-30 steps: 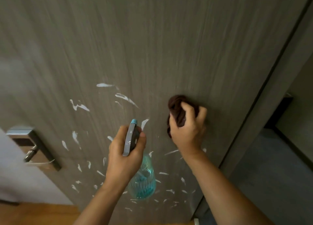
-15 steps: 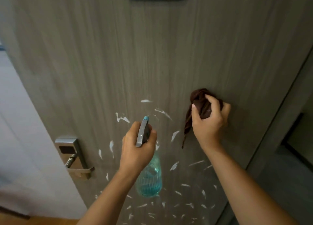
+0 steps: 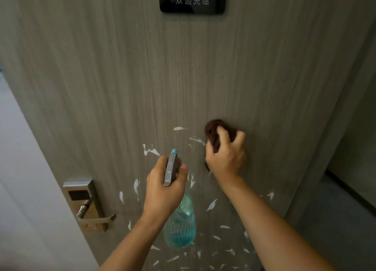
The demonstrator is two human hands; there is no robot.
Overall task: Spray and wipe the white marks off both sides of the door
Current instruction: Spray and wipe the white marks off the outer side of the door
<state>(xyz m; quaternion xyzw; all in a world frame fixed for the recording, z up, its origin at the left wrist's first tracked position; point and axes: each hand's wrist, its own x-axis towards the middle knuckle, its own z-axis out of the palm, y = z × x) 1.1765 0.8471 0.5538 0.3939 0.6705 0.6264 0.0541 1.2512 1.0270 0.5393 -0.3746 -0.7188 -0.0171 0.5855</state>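
Right hand (image 3: 224,158) clenched on brown cloth (image 3: 212,131), pressed to door (image 3: 122,77); left hand (image 3: 165,186) wrapped round spray bottle (image 3: 180,224). White marks (image 3: 150,151) just left of and below cloth-side fingers. Best: firm overlapping strokes toward them, nozzle aimed ahead.

Grey-brown wood-grain door (image 3: 122,77), scattered white marks (image 3: 150,151).
Dark brown cloth (image 3: 213,128); translucent blue-green spray bottle (image 3: 180,226), grey trigger head, blue nozzle; silver lock plate (image 3: 81,191); black sign (image 3: 192,0), pale lettering.
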